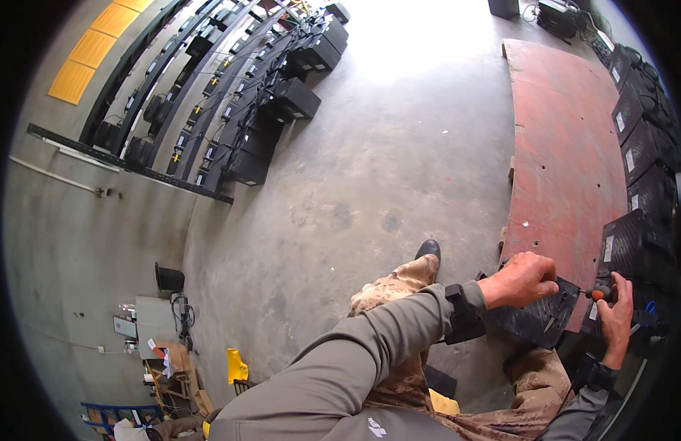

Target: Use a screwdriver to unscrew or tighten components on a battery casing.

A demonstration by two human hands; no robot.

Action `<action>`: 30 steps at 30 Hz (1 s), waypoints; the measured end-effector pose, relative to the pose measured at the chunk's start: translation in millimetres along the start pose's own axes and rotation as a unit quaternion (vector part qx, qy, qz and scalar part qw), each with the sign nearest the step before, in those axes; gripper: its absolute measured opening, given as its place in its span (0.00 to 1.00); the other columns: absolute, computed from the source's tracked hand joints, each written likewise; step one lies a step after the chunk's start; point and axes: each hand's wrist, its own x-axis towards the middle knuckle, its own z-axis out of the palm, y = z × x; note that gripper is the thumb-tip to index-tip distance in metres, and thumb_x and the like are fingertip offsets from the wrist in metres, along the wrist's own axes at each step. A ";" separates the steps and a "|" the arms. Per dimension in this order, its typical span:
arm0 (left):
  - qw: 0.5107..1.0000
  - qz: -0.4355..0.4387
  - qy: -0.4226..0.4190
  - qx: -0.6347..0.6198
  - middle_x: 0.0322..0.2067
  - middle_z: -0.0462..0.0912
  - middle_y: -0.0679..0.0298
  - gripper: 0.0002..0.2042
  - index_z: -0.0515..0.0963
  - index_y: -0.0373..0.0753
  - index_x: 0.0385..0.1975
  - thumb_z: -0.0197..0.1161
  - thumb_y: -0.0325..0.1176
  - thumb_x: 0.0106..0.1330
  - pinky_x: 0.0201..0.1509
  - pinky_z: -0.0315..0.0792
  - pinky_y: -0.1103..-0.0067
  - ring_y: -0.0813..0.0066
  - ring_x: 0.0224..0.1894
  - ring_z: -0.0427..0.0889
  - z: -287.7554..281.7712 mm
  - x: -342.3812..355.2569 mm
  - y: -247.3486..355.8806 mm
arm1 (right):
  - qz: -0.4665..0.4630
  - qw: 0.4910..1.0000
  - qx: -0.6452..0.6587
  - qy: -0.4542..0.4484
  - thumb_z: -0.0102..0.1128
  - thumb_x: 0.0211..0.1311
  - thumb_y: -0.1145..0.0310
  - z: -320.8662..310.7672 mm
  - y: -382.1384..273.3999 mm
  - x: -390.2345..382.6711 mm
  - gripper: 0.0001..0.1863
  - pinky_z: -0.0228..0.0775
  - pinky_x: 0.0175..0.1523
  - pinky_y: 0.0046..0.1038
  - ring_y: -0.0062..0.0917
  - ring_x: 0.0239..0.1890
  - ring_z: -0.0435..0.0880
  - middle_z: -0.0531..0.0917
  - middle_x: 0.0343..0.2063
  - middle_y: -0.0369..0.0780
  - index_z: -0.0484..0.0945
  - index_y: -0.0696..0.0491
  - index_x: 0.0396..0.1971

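At the lower right, a black flat-topped box (518, 320) rests over the near end of a red board, above my bent knee. My left hand (523, 279) is closed over the box's far edge, fingertips pinched together; whatever they hold is hidden. On its top lies a small thin brass-coloured piece (550, 323). My right hand (617, 317) grips a black-and-orange screwdriver (599, 295) just right of the box. Its thin shaft points left toward my left hand.
The long red board (565, 147) stretches away on the right. Several black boxes (626, 239) line its right side. Racks of black devices and cables (230, 110) stand at the far left. Concrete floor (340, 220) lies between. Shelving with clutter (175, 367) is at lower left.
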 end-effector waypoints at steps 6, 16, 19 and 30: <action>1.000 -0.010 -0.012 -0.010 0.33 0.85 0.48 0.11 0.83 0.34 0.34 0.68 0.37 0.60 0.45 0.77 0.63 0.48 0.40 0.85 1.1 0.3 3.7 | 0.072 0.996 -0.004 -0.049 0.68 0.60 0.61 7.6 36.6 5.7 0.25 0.71 0.51 0.35 0.39 0.45 0.80 0.78 0.43 0.47 0.75 0.59 0.53; 1.000 0.000 -0.013 -0.010 0.32 0.85 0.47 0.11 0.83 0.34 0.32 0.67 0.36 0.59 0.44 0.77 0.62 0.47 0.40 0.85 3.2 1.4 6.0 | -0.025 0.999 0.014 -0.020 0.63 0.49 0.80 3.7 24.2 1.6 0.29 0.69 0.56 0.33 0.38 0.48 0.78 0.77 0.48 0.48 0.74 0.58 0.56; 1.000 0.001 -0.016 -0.001 0.33 0.85 0.46 0.12 0.83 0.33 0.32 0.67 0.37 0.59 0.44 0.77 0.62 0.46 0.39 0.85 2.8 0.5 7.1 | -0.004 1.000 0.004 -0.020 0.65 0.53 0.74 5.7 7.9 -1.0 0.26 0.70 0.53 0.33 0.38 0.46 0.79 0.78 0.46 0.47 0.75 0.58 0.55; 1.000 0.009 -0.018 -0.009 0.31 0.86 0.50 0.12 0.83 0.33 0.36 0.68 0.37 0.63 0.40 0.78 0.68 0.56 0.34 0.86 0.0 2.5 10.4 | -0.140 0.990 -0.025 -0.008 0.48 0.39 0.86 7.8 10.5 1.5 0.36 0.63 0.68 0.38 0.48 0.61 0.73 0.75 0.55 0.50 0.74 0.58 0.58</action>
